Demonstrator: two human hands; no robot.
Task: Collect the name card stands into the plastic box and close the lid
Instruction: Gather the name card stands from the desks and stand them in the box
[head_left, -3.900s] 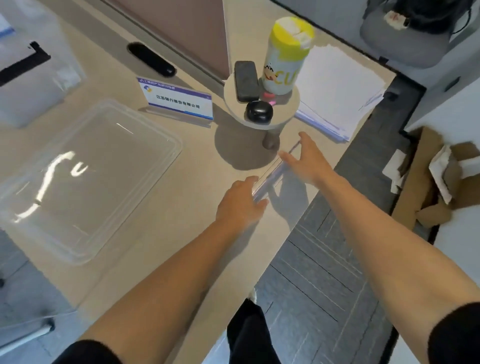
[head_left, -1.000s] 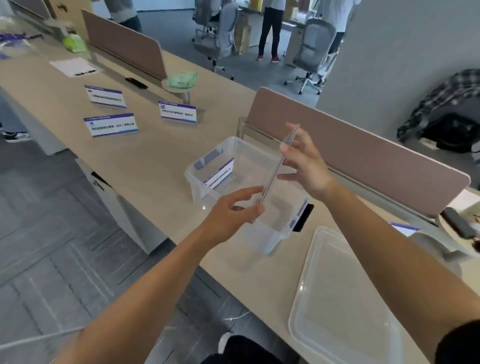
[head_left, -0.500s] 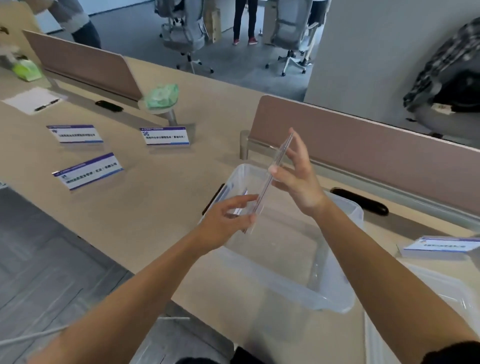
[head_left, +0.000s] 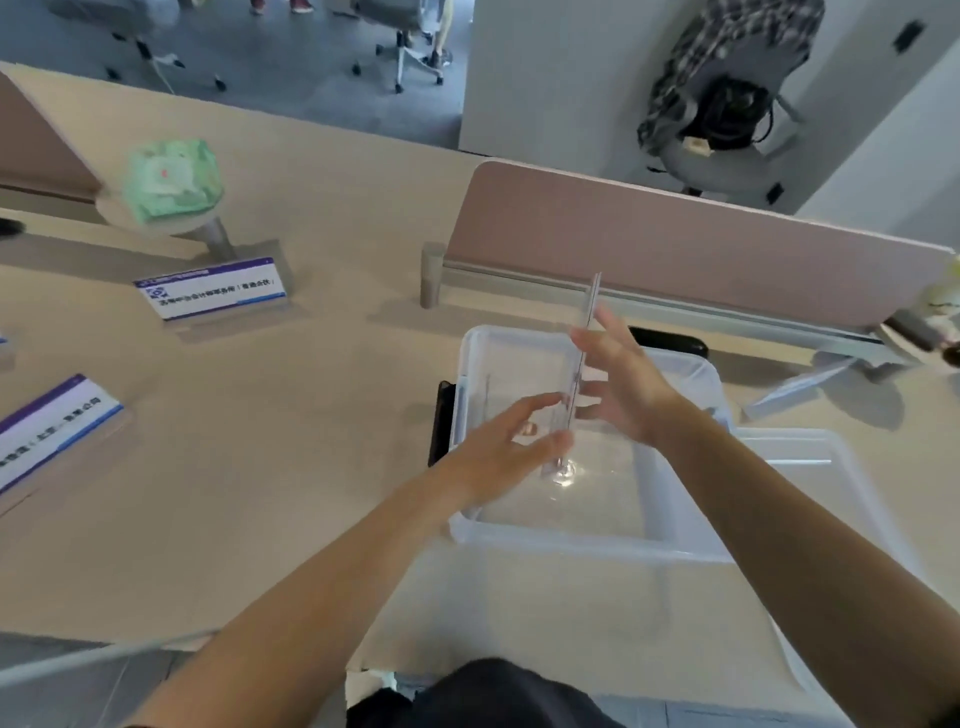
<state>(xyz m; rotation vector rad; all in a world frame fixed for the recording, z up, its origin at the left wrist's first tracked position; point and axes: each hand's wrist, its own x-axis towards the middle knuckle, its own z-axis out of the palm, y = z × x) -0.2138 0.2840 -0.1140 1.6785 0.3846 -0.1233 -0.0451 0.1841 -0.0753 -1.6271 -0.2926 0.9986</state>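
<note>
I hold a clear stand (head_left: 581, 364) edge-on over the open box (head_left: 587, 540), its lower end down inside. My left hand (head_left: 498, 452) and right hand (head_left: 621, 387) press it from both sides with the fingers loosely spread. The lid (head_left: 831, 457) lies just right of the box. Two more stands (head_left: 210, 288) wait on the surface (head_left: 291, 431) at left.

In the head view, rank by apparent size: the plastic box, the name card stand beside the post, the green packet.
1. plastic box, clearly largest, though nearest the camera.
2. name card stand.
3. green packet, close to the stand in apparent size, so this order is unsure.
</note>
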